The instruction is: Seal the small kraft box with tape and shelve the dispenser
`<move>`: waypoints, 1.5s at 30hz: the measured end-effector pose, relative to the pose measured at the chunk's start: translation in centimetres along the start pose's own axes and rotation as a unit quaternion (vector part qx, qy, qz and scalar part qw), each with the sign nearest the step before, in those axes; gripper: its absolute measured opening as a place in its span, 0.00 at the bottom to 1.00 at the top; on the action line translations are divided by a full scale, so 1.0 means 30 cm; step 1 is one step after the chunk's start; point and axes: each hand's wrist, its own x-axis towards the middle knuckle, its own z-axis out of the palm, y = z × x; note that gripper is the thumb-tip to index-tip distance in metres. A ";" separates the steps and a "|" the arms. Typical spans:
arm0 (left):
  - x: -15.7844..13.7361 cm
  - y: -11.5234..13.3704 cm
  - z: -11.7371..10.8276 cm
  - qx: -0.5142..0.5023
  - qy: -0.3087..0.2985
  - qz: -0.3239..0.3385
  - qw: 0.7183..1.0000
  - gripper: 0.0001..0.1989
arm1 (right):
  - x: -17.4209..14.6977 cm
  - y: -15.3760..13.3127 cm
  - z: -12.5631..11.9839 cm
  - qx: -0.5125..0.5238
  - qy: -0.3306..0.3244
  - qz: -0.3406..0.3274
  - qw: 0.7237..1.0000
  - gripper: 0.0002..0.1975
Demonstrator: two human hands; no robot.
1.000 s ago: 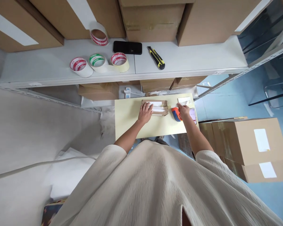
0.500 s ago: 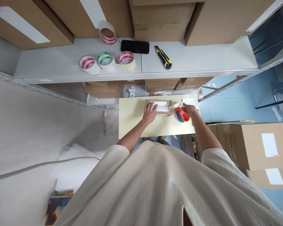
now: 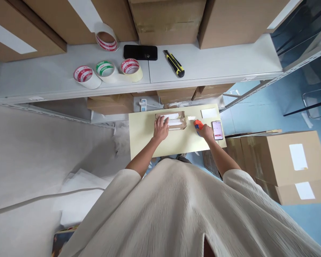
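Observation:
On the small pale-yellow table [image 3: 144,142] lies a small brown cardboard box [image 3: 181,121] with white strips on its top. My left hand [image 3: 161,129] rests on the box's left part, fingers lying spread across it. To the right of the box, my right hand [image 3: 206,132] is closed round an orange and blue tape dispenser [image 3: 198,124], covering part of it. A short pale strip [image 3: 191,117] sits between the box and the dispenser. Right of that hand lies a phone with a lit screen [image 3: 217,130], and a white paper [image 3: 209,113] is behind the dispenser.
A grey shelf [image 3: 216,67] crosses above the table's far side. It carries several tape rolls [image 3: 105,68], a dark phone [image 3: 140,52], a yellow and black utility knife [image 3: 173,63] and large cartons [image 3: 168,21]. More cartons [image 3: 296,160] are stacked at the right.
My right hand has moved from beside the pale strip down onto the tape dispenser and gripped it. My left hand stays on the box. The view has shifted slightly, and the lit phone shows more.

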 end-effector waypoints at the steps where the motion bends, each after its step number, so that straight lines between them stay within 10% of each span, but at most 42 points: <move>1: -0.004 -0.007 0.000 0.003 0.002 -0.007 1.000 0.37 | -0.008 0.012 0.011 -0.034 -0.005 -0.001 0.999 0.19; 13: -0.003 -0.047 0.031 -0.068 0.065 -0.016 0.995 0.33 | -0.043 -0.019 -0.175 -0.148 -0.058 -0.049 0.986 0.20; 21: -0.005 -0.023 0.055 -0.115 0.077 0.008 0.990 0.35 | -0.077 -0.384 -0.310 0.106 -0.153 -0.216 0.958 0.28; 29: 0.030 -0.068 0.040 -0.194 0.084 -0.012 0.977 0.38 | -0.135 -0.627 -0.188 -0.077 -0.247 -0.262 0.930 0.29; 33: 0.044 -0.090 0.008 -0.322 0.148 -0.054 0.933 0.29 | -0.101 -0.598 -0.175 -0.085 -0.247 -0.261 0.929 0.28; 39: 0.130 -0.054 -0.058 -0.586 0.188 -0.136 0.777 0.13 | -0.105 -0.600 -0.169 -0.089 -0.241 -0.257 0.931 0.29; 45: 0.170 -0.067 -0.079 -0.597 0.150 -0.176 0.768 0.20 | -0.129 -0.643 -0.180 -0.153 -0.247 -0.261 0.921 0.30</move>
